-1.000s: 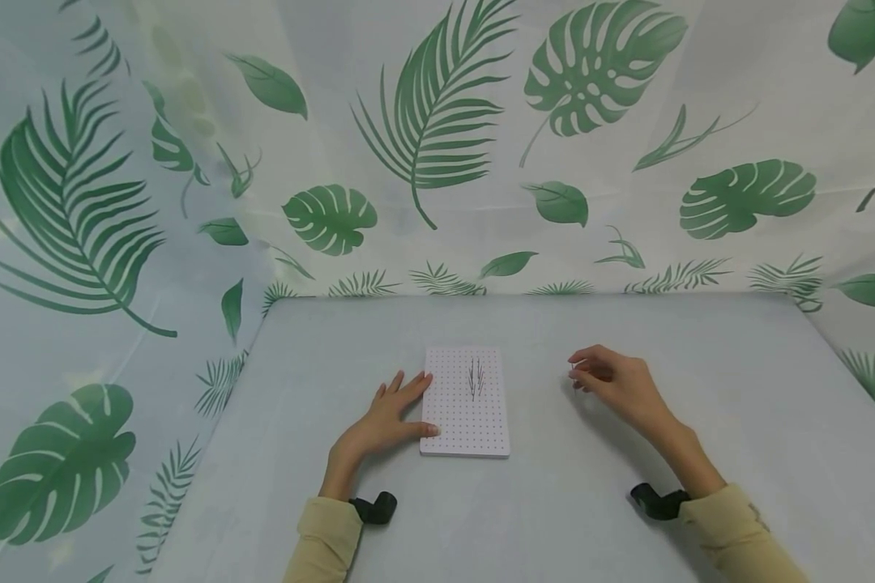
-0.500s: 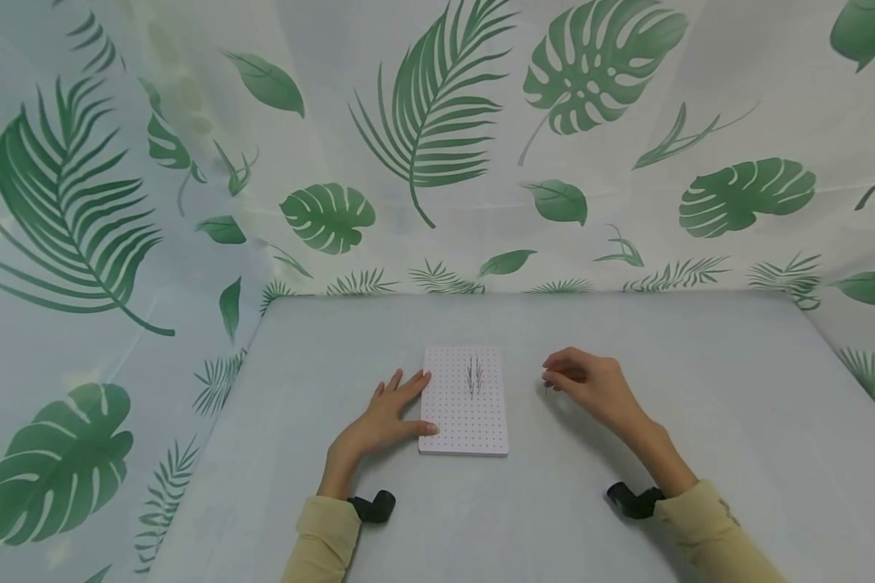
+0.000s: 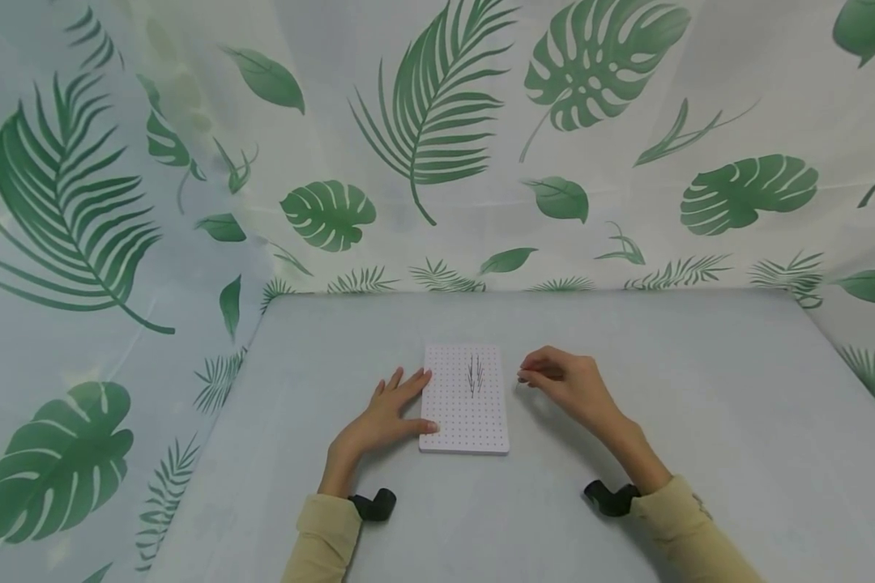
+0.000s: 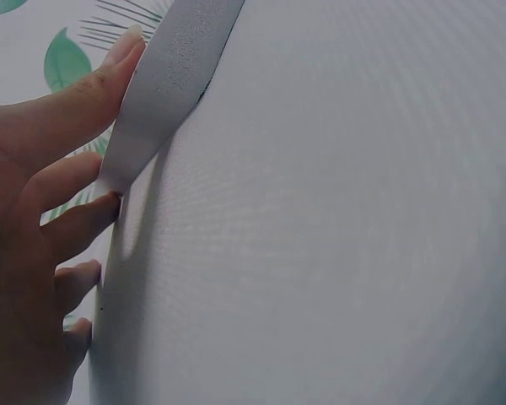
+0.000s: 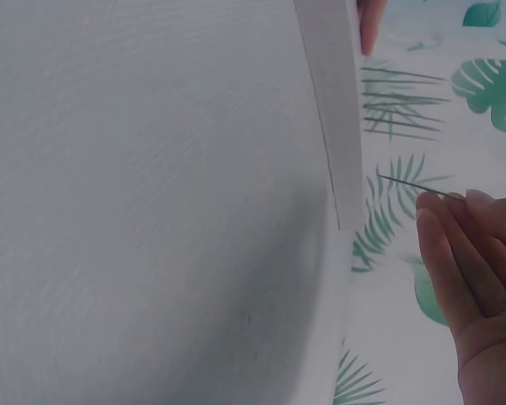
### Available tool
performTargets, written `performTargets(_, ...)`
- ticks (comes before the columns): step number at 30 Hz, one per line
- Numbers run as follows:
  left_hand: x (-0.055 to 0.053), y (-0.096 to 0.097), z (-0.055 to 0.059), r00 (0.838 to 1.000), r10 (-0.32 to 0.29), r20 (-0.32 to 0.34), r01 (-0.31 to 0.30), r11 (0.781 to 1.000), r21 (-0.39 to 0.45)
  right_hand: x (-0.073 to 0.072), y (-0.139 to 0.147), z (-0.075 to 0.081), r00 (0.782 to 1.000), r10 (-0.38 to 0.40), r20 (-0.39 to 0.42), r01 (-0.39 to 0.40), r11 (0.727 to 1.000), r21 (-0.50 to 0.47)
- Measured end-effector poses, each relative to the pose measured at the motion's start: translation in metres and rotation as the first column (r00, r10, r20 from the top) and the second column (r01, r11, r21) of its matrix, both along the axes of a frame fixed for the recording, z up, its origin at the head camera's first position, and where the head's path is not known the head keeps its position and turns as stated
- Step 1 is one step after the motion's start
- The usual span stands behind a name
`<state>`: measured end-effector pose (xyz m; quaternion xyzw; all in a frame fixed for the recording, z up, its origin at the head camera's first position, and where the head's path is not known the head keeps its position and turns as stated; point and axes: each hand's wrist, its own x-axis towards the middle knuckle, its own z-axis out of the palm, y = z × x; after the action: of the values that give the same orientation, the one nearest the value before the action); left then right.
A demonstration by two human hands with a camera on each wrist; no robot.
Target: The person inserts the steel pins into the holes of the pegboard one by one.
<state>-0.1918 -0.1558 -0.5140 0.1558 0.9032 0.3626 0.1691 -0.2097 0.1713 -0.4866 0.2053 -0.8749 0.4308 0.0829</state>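
A white board (image 3: pixel 467 425) with rows of small holes lies flat on the table. Several thin dark pins (image 3: pixel 475 376) stand upright in its upper right part; they also show past the board's edge in the right wrist view. My left hand (image 3: pixel 382 417) rests at the board's left side, fingers spread, with thumb and fingertips on its edge. Just right of the board, raised over the table, my right hand (image 3: pixel 572 389) pinches a thin dark pin (image 5: pixel 417 187) between thumb and fingertips. Its free end points toward the board.
The table (image 3: pixel 321 340) has a pale, plain cover. Behind it and to the left hangs a white curtain (image 3: pixel 481 235) printed with green leaves. A black wrist camera (image 3: pixel 375 506) sits on the left wrist, another black camera (image 3: pixel 611 498) on the right.
My right hand has moved left across the table toward the board, with the pin in its fingers. The left hand and the board have stayed where they were.
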Motion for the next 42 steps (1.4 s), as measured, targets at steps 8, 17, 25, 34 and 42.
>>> performTargets(8,0.001,-0.001,0.003,1.0,-0.006,0.001,0.006,1.0,-0.005,-0.001,-0.014,0.001,0.999,0.035,0.017,-0.034,0.998,-0.046)
performTargets(17,0.003,-0.003,0.002,1.0,-0.012,0.003,0.012,1.0,-0.016,-0.002,-0.032,-0.001,0.994,0.107,0.035,-0.103,0.989,-0.102)
performTargets(25,0.004,0.001,0.005,1.0,-0.017,0.015,0.018,1.0,-0.007,0.001,-0.037,-0.004,0.992,0.123,0.028,-0.121,0.991,-0.06)
performTargets(34,0.002,0.001,0.003,1.0,-0.02,0.013,0.02,1.0,-0.012,0.002,-0.041,-0.007,0.993,0.12,-0.009,-0.12,0.992,-0.035)
performTargets(42,0.002,0.002,0.0,1.0,-0.011,0.015,0.011,1.0,-0.007,0.0,-0.042,-0.01,0.994,0.109,-0.027,-0.109,0.994,-0.023)
